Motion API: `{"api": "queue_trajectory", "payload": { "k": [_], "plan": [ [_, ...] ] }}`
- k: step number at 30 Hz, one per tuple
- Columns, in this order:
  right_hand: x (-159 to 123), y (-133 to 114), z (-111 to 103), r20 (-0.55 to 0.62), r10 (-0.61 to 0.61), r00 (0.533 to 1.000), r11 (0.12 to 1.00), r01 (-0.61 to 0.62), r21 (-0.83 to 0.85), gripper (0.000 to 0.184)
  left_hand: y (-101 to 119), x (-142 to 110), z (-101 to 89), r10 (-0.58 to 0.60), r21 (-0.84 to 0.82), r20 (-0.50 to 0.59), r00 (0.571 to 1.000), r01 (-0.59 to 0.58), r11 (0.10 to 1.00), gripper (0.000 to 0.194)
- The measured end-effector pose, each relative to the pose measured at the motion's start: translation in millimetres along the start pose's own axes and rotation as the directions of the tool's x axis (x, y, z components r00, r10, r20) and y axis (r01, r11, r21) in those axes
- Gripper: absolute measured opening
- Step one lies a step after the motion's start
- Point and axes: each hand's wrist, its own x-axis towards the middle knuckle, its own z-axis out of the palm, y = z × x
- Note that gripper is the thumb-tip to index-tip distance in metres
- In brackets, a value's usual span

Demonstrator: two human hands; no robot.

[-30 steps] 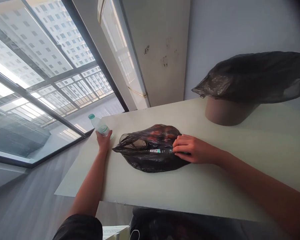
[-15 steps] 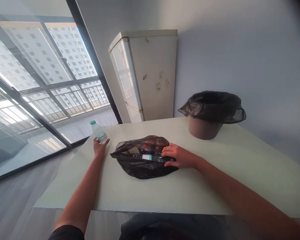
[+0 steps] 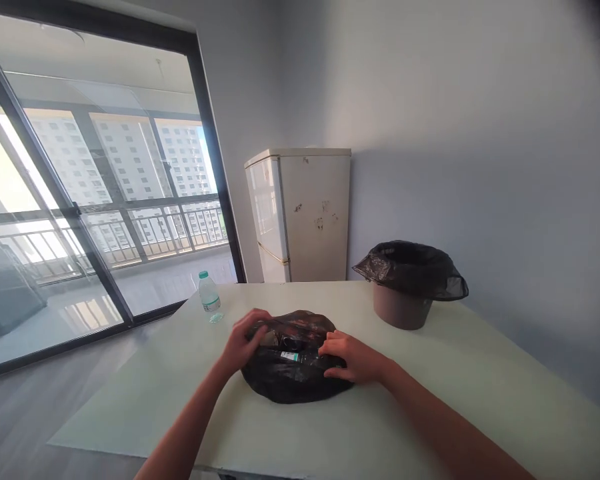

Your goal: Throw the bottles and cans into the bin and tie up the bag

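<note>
A black plastic bag [image 3: 290, 377] lies on the pale table [image 3: 430, 400] in front of me, with dark items and a bottle with a white and green label [image 3: 295, 357] showing at its mouth. My left hand [image 3: 244, 340] grips the bag's left edge, fingers curled round the plastic. My right hand [image 3: 353, 357] rests on the bag's right side, fingers curled over the bottle's end. A clear water bottle with a green cap [image 3: 209, 297] stands upright at the table's far left, apart from both hands.
A brown bin lined with a black bag [image 3: 405, 287] stands at the table's far right. Behind the table are a white fridge [image 3: 300, 213] and a grey wall. Large glass doors [image 3: 80, 220] fill the left side.
My left hand let go of the water bottle, which now stands upright, and moved right onto the bag's left edge. The view tilted up. My right hand stayed on the bag.
</note>
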Motion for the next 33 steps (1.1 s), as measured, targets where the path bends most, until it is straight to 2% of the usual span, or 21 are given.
{"api": "queue_trajectory", "payload": {
  "k": [1, 2, 4, 7, 9, 15, 19, 25, 30, 33],
  "plan": [
    [0, 2, 2, 0.016, 0.025, 1.000, 1.000, -0.025, 0.010, 0.044, 12, 2, 11.1, 0.019, -0.022, 0.163, 0.986, -0.016, 1.000, 0.021],
    [-1, 5, 4, 0.037, 0.049, 0.998, 0.999, -0.049, 0.013, 0.053, 19, 4, 20.9, 0.013, -0.023, 0.259, 0.966, -0.008, 1.000, 0.023],
    [-2, 10, 9, 0.075, 0.092, 0.993, 0.996, -0.092, 0.000, 0.064, 21, 4, 35.6, -0.031, 0.035, 0.357, 0.934, 0.020, 0.999, 0.024],
    [-4, 19, 16, 0.117, 0.119, 0.986, 0.993, -0.117, -0.018, 0.075, 9, -7, 45.9, -0.087, 0.128, 0.382, 0.920, 0.041, 0.991, 0.018],
    [-4, 25, 19, 0.129, 0.122, 0.984, 0.992, -0.125, 0.011, 0.078, 1, -19, 47.1, -0.118, 0.129, 0.388, 0.914, 0.072, 0.989, 0.017],
    [-5, 42, 24, 0.216, 0.185, 0.959, 0.965, -0.218, 0.143, 0.069, -6, -44, 44.9, -0.146, 0.142, 0.463, 0.874, 0.090, 0.986, 0.057],
    [-9, 60, 23, 0.246, 0.194, 0.950, 0.932, -0.256, 0.256, 0.061, -9, -44, 46.8, -0.131, 0.166, 0.482, 0.866, 0.056, 0.984, 0.068],
    [-21, 74, 14, 0.310, 0.118, 0.943, 0.818, -0.270, 0.507, 0.044, -7, -45, 49.6, -0.070, 0.150, 0.501, 0.862, -0.007, 0.989, 0.067],
    [-21, 72, 10, 0.311, 0.064, 0.948, 0.820, -0.228, 0.525, 0.039, 2, -46, 55.4, -0.059, 0.185, 0.515, 0.855, -0.044, 0.982, 0.065],
    [-19, 73, 8, 0.330, 0.039, 0.943, 0.818, -0.220, 0.531, 0.041, 7, -46, 58.0, -0.027, 0.150, 0.517, 0.855, -0.060, 0.987, 0.066]
  ]
}}
